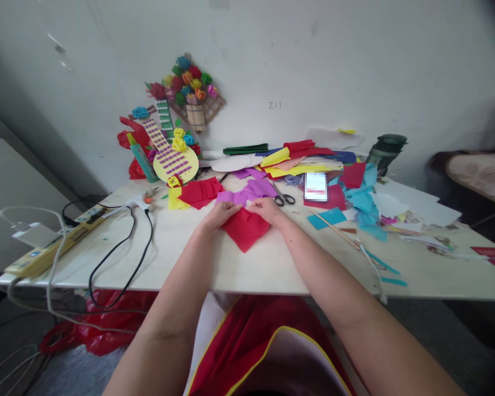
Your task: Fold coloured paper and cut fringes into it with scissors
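Both my hands pinch the upper edge of a red piece of crepe paper [246, 231] over the middle of the table. My left hand [223, 213] grips it from the left and my right hand [268, 211] from the right, thumbs close together. A corner of the paper points down towards me. Just behind my hands lies purple crepe paper [258, 188]. Black-handled scissors [285, 199] rest beyond my right hand. Left of the purple paper are red crepe pieces [202, 192] and a yellow piece [176, 200].
A glue gun [142, 201] and a power strip [61, 240] with loose cables occupy the left. A paper guitar [175, 162] and a glue bottle [143, 161] stand behind. A phone [315, 187], a wooden stick [334, 226], blue paper scraps [365, 201] and a dark bottle [385, 153] are on the right.
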Motion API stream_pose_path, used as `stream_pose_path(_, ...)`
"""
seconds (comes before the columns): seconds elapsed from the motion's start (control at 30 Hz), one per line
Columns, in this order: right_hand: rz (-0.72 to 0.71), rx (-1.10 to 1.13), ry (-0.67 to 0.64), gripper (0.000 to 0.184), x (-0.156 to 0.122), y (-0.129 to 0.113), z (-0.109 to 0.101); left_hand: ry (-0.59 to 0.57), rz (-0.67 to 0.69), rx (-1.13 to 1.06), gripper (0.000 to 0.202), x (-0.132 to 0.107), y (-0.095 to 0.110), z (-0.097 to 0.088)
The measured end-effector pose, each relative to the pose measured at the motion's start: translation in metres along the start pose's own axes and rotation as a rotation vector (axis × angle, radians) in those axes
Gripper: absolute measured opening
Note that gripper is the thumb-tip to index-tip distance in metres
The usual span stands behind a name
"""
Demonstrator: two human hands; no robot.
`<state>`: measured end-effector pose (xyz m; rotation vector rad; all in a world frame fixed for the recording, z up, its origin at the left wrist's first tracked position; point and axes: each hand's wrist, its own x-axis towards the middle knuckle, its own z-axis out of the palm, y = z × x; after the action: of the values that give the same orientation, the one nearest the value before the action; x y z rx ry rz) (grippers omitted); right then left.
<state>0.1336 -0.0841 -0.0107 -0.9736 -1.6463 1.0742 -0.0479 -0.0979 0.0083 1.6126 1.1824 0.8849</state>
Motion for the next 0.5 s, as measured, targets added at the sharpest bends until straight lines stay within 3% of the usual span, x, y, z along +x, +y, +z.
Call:
stream_pose_path(0.17, -0.01, -0.02, 0.002, 0.035, 0.0004, 0.0, -0.0011, 0.096, -0.001, 0.026, 0.048, -0.0028, 0.0043, -0.0008)
stream_pose_path(0.33, -0.031, -0.028, -0.025, 0.035, 0.0013, 0.0011, -0.0002, 0.0, 0.028, 0.046, 0.041, -0.0021, 0.0052, -0.0005)
stream_pose_path(0.5, -0.033, -0.023, -0.034, 0.032, 0.0042, 0.0072, -0.0016, -0.016, 0.054, 0.043, 0.037, 0.0009, 0.002, -0.001)
